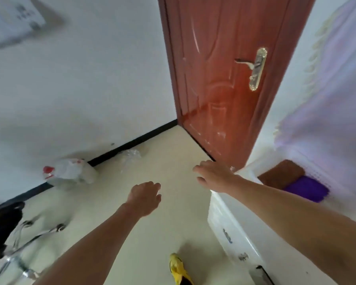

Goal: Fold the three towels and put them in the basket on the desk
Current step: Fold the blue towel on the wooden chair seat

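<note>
From the head camera, we see a brown towel [281, 173] and a purple towel [306, 190] lying folded on the white desk [245, 202] at the right, the purple one nearer to us and touching the brown one. Whether they sit inside a basket we cannot tell; a pale lilac lacy cloth [327, 120] hangs just behind them. We can make out no third towel.

Both of our bare arms reach forward. The left hand [145, 195] hangs over the cream floor [173, 153], palm down, fingers loosely curled and holding nothing. The right hand [213, 174] hovers at the far corner of the desk, fingers relaxed and slightly apart, empty as well.

A plastic bag [70, 171] with red marks lies by the wall [80, 79], a brown door [224, 79] stands ahead, and a yellow shoe [179, 270] shows at the bottom.
</note>
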The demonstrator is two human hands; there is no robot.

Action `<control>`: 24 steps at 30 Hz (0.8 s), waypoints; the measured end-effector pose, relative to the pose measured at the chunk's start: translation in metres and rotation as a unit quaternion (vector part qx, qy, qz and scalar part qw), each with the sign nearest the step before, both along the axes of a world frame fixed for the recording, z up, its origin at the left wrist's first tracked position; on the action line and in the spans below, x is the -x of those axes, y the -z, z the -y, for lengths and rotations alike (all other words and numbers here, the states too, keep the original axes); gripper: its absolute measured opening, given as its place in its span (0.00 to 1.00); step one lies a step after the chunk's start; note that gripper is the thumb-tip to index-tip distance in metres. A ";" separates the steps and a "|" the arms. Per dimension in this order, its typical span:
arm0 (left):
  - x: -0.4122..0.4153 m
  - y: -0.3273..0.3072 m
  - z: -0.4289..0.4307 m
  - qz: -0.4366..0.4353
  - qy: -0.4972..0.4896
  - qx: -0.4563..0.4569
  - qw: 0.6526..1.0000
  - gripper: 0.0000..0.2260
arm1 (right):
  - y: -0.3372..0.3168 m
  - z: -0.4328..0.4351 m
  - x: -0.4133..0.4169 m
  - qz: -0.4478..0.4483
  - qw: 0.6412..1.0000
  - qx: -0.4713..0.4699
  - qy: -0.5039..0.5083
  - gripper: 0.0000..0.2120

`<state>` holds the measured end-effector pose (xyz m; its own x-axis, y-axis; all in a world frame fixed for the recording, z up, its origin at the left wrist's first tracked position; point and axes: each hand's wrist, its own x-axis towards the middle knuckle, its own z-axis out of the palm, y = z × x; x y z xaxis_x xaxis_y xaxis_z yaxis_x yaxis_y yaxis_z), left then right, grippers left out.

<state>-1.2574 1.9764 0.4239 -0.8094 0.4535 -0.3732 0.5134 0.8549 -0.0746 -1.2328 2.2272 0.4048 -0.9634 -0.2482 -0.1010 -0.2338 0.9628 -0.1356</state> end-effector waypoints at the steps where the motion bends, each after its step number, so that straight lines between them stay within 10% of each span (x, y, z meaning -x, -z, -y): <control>1: -0.011 -0.004 0.035 -0.007 -0.036 -0.005 0.999 0.17 | -0.001 0.033 0.005 -0.002 0.999 0.001 -0.038 0.14; 24: -0.379 -0.040 0.720 -0.043 -0.609 0.014 0.792 0.14 | -0.046 0.848 -0.129 -0.045 0.812 -0.021 -0.582 0.18</control>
<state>-0.8784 1.2564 0.4634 -0.6624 -0.6909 -0.2897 -0.6991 0.7090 -0.0923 -1.1035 1.3795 0.4505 -0.0823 -0.9937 -0.0756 -0.9955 0.0855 -0.0406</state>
